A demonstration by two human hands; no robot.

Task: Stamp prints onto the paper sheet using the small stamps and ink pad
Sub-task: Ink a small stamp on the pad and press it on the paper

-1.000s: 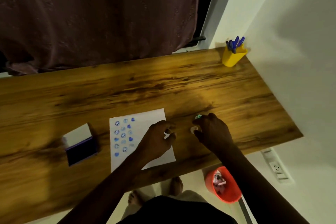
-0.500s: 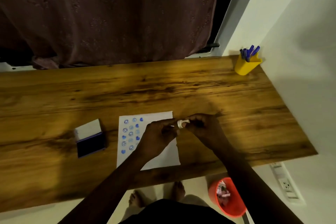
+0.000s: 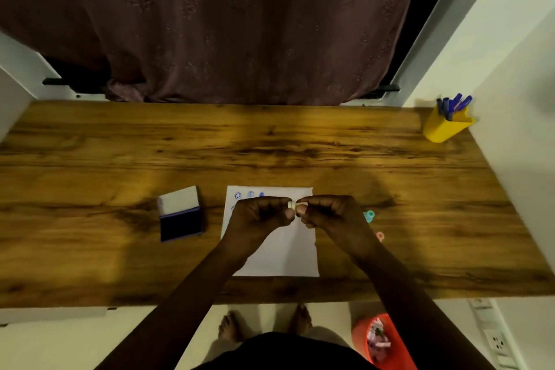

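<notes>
Fingertips of both my hands meet on one small cream stamp (image 3: 296, 205), held in the air above the paper sheet (image 3: 288, 252). My left hand (image 3: 258, 216) is curled tight, thumb and forefinger pinching the stamp's left end; my right hand (image 3: 333, 216) is curled the same way and pinches its right end. The sheet lies flat on the wooden table (image 3: 300, 147) near its front edge, and a few blue prints (image 3: 238, 196) show along its upper left corner, the rest of them hidden under my left hand. I cannot read any writing in the prints; they are too small. The ink pad (image 3: 180, 213) sits open to the left of the sheet, apart from it, its white lid tipped back and its dark pad facing up. Just right of my right hand a teal stamp (image 3: 368, 215) and a pinkish stamp (image 3: 380, 236) lie on the wood. A yellow pen cup (image 3: 447, 126) with blue pens stands at the far right corner. No brand or label is legible anywhere.
</notes>
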